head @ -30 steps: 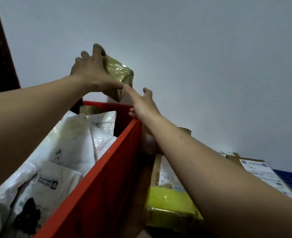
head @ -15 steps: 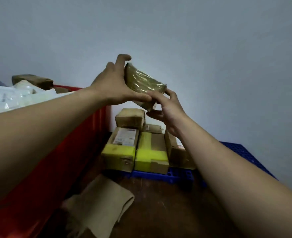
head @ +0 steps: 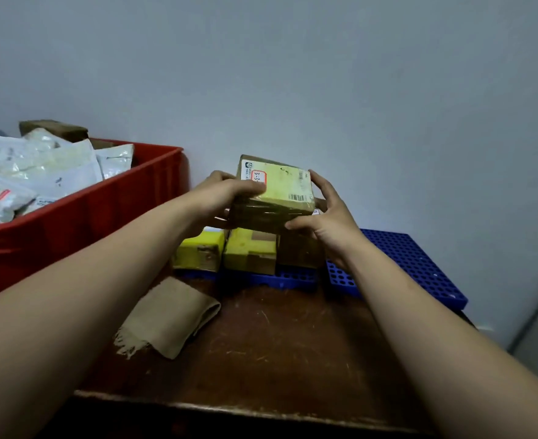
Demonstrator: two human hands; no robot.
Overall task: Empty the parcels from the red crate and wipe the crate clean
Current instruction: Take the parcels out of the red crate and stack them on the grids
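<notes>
- The red crate (head: 80, 213) stands at the left of the table (head: 277, 350), heaped with white bagged parcels (head: 39, 166) and a brown box at its far end; emptying looks well short of done
- A folded brown cloth (head: 169, 318) lies on the table just beside the crate, touched by neither hand; the wiping has not begun and must wait until the crate is bare
- The left hand (head: 226, 198) grips the left end of a taped brown parcel (head: 274, 194), thumb curled over its labelled top
- That parcel is held in the air, tilted, clear of the crate and just above the yellow-taped boxes (head: 248, 251) already set down; it seems about to join them
- The right hand (head: 327, 213) holds the parcel's right end, fingers curled round the far corner and thumb under the near edge
- The blue perforated tray (head: 413, 264) carries the unloaded boxes at its left; its right part is bare, so there is room for more, though whether for the whole load I cannot judge
</notes>
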